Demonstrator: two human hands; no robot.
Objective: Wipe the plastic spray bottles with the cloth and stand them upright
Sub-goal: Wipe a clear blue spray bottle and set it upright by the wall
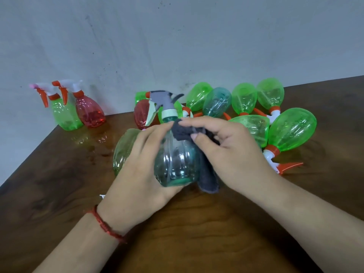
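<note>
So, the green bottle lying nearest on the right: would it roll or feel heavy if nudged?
The green bottle looks empty and see-through, so probably light. Its rounded body lies on its side on the table, so it may roll, though the jutting orange trigger would likely stop it soon.

Held bottle (175,164) clear teal, ribbed; its sprayer head (164,98) grey. Cloth (208,180) dark grey. Green lying bottles (291,131) bright, see-through, with an orange-red trigger (291,166). Teal lying bottle (216,102). Red lying bottle (141,114). Upright green bottle (66,115), upright red bottle (89,112). Bench (59,184) dark brown wood grain. Wall (177,36) pale grey, smudged. Bracelet (104,225) red.
</note>
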